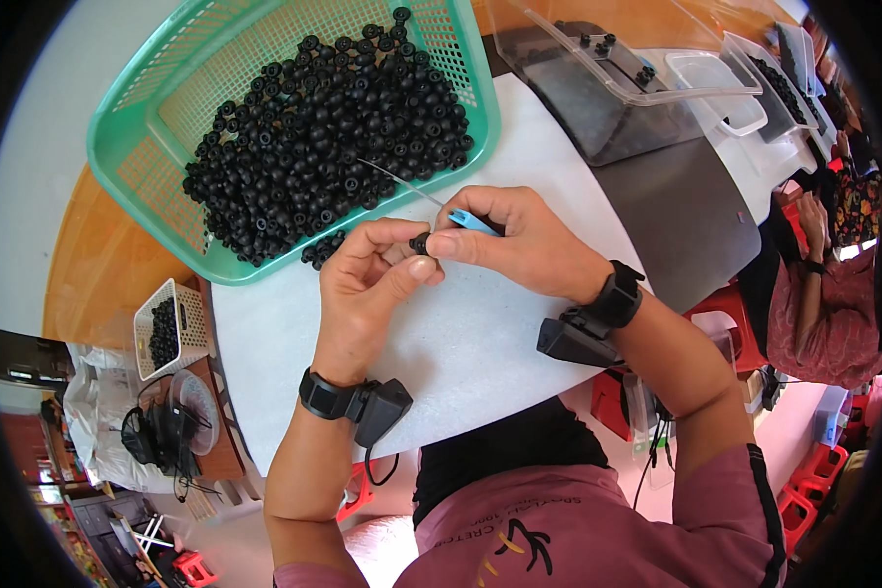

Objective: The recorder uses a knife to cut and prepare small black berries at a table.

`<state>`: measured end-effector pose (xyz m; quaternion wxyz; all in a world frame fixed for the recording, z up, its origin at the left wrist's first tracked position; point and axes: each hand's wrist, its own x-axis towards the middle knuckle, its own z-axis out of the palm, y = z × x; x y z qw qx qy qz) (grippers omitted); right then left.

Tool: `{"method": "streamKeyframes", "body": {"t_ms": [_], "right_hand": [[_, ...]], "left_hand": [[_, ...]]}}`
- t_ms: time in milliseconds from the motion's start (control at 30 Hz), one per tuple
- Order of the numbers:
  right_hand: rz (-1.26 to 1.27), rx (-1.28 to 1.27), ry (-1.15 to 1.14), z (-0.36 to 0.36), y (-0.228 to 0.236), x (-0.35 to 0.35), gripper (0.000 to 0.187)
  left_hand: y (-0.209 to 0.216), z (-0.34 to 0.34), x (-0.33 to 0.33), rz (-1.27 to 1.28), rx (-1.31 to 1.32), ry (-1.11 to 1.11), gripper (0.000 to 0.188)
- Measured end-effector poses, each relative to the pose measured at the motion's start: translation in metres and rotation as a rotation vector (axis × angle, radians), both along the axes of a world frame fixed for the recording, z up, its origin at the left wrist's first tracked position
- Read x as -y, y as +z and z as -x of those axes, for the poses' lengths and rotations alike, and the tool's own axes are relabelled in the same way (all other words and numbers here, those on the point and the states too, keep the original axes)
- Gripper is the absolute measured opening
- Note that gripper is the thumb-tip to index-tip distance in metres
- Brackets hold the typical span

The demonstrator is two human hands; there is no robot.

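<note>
My left hand pinches a small round black part between thumb and fingertips, above the white work surface. My right hand is closed around a thin metal tool with a light-blue handle. Its slender shaft points away to the upper left, over the basket's near edge. The right thumb and fingertip meet the black part too, beside the left fingers. Just beyond my hands stands a green plastic basket heaped with black parts of the same sort. A few more lie outside it, near my left fingers.
On the left sits a small white basket of black parts, near a black headset-like device. A clear plastic bin stands at the back right on a dark board. Another person sits at the far right.
</note>
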<state>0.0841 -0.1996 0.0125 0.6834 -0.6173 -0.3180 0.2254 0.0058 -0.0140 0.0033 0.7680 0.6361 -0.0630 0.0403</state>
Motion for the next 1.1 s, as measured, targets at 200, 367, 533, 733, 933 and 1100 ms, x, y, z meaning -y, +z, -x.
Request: {"method": "streamKeyframes", "body": {"t_ms": [200, 367, 533, 733, 933, 1100], "right_hand": [[-0.065, 0.001, -0.025, 0.003, 0.001, -0.001, 0.023], [-0.013, 0.351, -0.121, 0.002, -0.006, 0.002, 0.021], [0.005, 0.663, -0.193, 0.002, -0.004, 0.002, 0.022], [0.038, 0.747, -0.220, 0.001, -0.004, 0.003, 0.023], [0.056, 0.748, -0.220, 0.000, -0.005, 0.002, 0.022], [0.071, 0.765, -0.231, -0.001, -0.007, 0.001, 0.021]], "left_hand": [[-0.004, -0.002, 0.001, 0.110, 0.007, -0.002, 0.024], [0.005, -0.001, 0.009, 0.254, -0.033, 0.006, 0.024], [0.002, 0.001, 0.009, 0.224, -0.063, 0.064, 0.030], [0.001, 0.002, 0.009, 0.235, -0.054, 0.033, 0.031], [0.001, 0.001, 0.005, 0.207, -0.028, 0.034, 0.030], [0.001, 0.001, 0.002, 0.184, -0.030, 0.051, 0.028]]}}
